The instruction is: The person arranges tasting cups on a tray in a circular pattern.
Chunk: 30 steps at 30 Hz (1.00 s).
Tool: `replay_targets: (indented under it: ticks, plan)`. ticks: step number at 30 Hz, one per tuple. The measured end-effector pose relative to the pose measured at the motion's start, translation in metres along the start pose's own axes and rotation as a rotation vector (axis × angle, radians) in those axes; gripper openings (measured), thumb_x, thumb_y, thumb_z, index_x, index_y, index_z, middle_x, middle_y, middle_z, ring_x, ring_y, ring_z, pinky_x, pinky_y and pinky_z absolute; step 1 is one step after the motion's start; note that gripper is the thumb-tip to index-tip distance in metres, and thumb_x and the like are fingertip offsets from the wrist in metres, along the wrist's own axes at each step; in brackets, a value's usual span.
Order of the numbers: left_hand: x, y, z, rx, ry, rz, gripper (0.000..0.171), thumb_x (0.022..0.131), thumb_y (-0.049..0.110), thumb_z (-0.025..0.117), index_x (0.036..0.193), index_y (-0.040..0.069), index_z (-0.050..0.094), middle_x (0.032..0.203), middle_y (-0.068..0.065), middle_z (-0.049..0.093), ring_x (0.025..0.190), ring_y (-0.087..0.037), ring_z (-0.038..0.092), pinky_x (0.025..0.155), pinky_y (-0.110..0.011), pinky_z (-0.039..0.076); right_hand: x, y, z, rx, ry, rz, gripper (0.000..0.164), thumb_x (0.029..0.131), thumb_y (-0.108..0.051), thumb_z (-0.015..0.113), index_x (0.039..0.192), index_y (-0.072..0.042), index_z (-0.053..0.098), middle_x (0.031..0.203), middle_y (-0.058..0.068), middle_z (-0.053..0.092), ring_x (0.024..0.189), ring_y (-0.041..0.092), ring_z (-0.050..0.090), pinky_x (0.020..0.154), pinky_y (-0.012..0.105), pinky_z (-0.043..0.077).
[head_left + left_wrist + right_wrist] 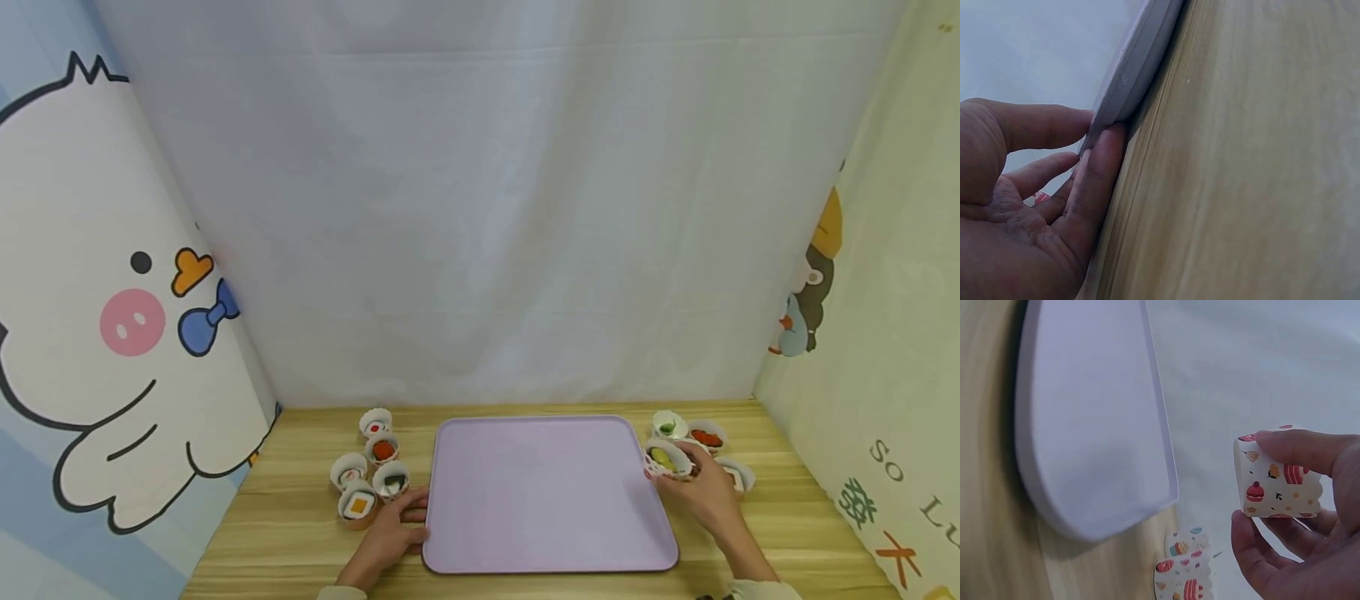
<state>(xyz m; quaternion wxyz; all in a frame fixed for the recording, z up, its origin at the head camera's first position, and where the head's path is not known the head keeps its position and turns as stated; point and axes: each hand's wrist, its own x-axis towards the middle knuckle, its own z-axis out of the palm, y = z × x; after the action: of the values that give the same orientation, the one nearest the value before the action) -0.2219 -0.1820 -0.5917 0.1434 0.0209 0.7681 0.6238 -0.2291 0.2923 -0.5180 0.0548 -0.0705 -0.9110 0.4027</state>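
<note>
While the right hand (703,493) carries the chief item, the left hand (386,533) attends the tray (547,500).

Item: paper cup (1275,481), scalloped lip, cake print, yellow-green filling; pinched between the right thumb and fingers, raised at the tray's right side, its left edge overlapping the tray's right rim in the head view.

Tray: lilac, rounded corners, low raised rim; flat on the wooden table (795,533), its floor showing from rim to rim. Left hand's fingers relaxed, tips touching the left rim, not wrapped about it.

Left group: five filled cups, standing close together. White-and-red cup (376,422) at the back; orange-red cup (382,451); pale cup (349,472); dark-filled cup (392,481), nearest the tray and just beside the left hand; orange-square cup (358,504) at the front. A strip of wood separates them from the tray's left edge.

Right group: green-filled cup (670,426), near the tray's back right corner; red-filled cup (707,436); white-filled cup (737,475), partly hidden by the right hand.

Margins: a narrow band of wood between the tray's back edge and the pale curtain (480,208); wood also along the front edge and, broader, beyond the right group.
</note>
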Motion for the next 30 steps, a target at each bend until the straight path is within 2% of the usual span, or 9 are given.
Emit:
replay_targets:
  ticks: [8, 15, 22, 30]
  plan:
    - [0.001, -0.002, -0.001, 0.006, 0.008, 0.0, 0.068, 0.08, -0.007, 0.065, 0.143, -0.006, 0.042, 0.13, -0.027, 0.051, 0.104, -0.021, 0.058, 0.066, -0.038, 0.058, 0.01, -0.015, 0.014, 0.059, -0.05, 0.002, 0.077, 0.078, -0.028, 0.082, 0.142, -0.004, 0.047, 0.125, 0.023, 0.062, 0.087, 0.015, 0.058, 0.068, 0.024, 0.048]
    - [-0.001, -0.001, -0.001, -0.001, 0.009, -0.006, 0.067, 0.079, -0.006, 0.065, 0.143, -0.005, 0.043, 0.129, -0.025, 0.052, 0.103, -0.02, 0.058, 0.066, -0.037, 0.058, 0.019, -0.026, 0.033, 0.172, -0.084, -0.023, 0.069, 0.077, -0.02, 0.082, 0.137, -0.007, 0.051, 0.118, 0.018, 0.064, 0.086, 0.01, 0.058, 0.069, 0.023, 0.049]
    - [-0.001, 0.0, -0.001, -0.007, 0.002, -0.001, 0.068, 0.079, -0.004, 0.066, 0.143, -0.005, 0.043, 0.128, -0.024, 0.052, 0.101, -0.017, 0.058, 0.066, -0.035, 0.058, 0.026, -0.04, 0.053, 0.189, -0.09, -0.049, 0.072, 0.076, -0.018, 0.083, 0.139, -0.004, 0.051, 0.12, 0.02, 0.062, 0.093, 0.019, 0.058, 0.07, 0.024, 0.048]
    - [-0.001, 0.0, 0.0, -0.008, 0.006, 0.006, 0.068, 0.079, -0.005, 0.066, 0.143, -0.004, 0.043, 0.129, -0.025, 0.052, 0.103, -0.021, 0.058, 0.065, -0.036, 0.058, 0.039, -0.05, 0.078, 0.212, -0.067, -0.092, 0.061, 0.075, -0.013, 0.083, 0.13, -0.005, 0.058, 0.117, 0.018, 0.064, 0.1, 0.024, 0.059, 0.073, 0.025, 0.048]
